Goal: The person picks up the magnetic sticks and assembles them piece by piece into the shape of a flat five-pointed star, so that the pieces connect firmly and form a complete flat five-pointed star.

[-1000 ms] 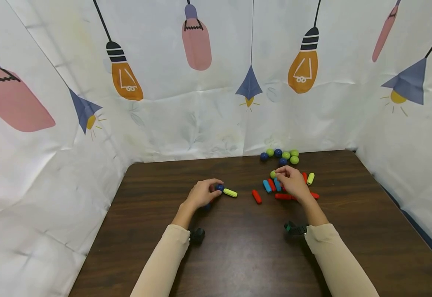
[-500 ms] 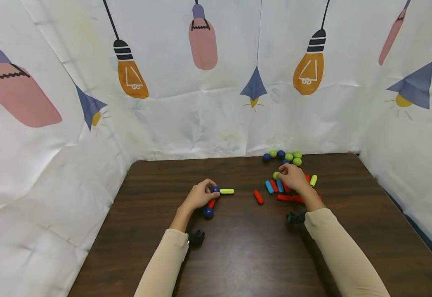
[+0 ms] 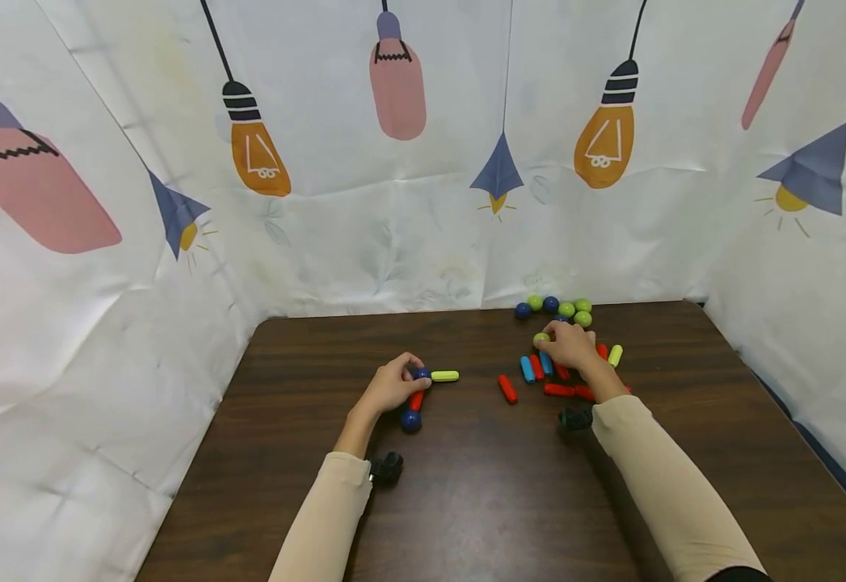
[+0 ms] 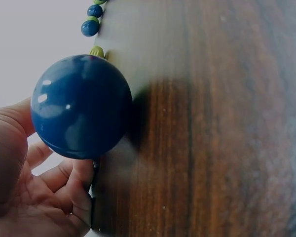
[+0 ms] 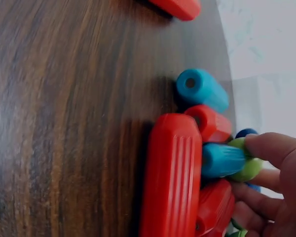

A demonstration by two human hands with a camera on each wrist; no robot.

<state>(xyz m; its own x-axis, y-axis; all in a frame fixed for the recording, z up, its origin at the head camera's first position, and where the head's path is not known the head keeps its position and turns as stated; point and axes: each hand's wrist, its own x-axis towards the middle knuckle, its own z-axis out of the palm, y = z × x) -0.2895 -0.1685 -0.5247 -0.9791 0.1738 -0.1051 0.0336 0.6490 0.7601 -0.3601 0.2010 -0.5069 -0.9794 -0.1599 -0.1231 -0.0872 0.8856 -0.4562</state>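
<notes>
On the left of the table, my left hand (image 3: 392, 383) pinches a blue ball (image 3: 423, 373) between thumb and fingers. A yellow-green rod (image 3: 445, 376) sticks out from that ball to the right. Toward me, a red rod (image 3: 417, 400) joins it to a second blue ball (image 3: 411, 421), which looms large in the left wrist view. My right hand (image 3: 570, 346) has thumb and fingertips around a green ball (image 3: 541, 340), just beyond a blue rod (image 5: 222, 160). In the right wrist view, the hand partly covers this ball.
Loose red rods (image 3: 507, 390) and a blue rod (image 3: 528, 369) lie left of and below my right hand. A yellow-green rod (image 3: 615, 356) is to its right. Several green and blue balls (image 3: 523, 310) cluster at the back edge. A patterned cloth (image 3: 437, 242) hangs behind the table.
My left hand has turned the joined piece, so its red rod and nearer blue ball now show. My right fingertips have closed in on the green ball. The head view has shifted slightly.
</notes>
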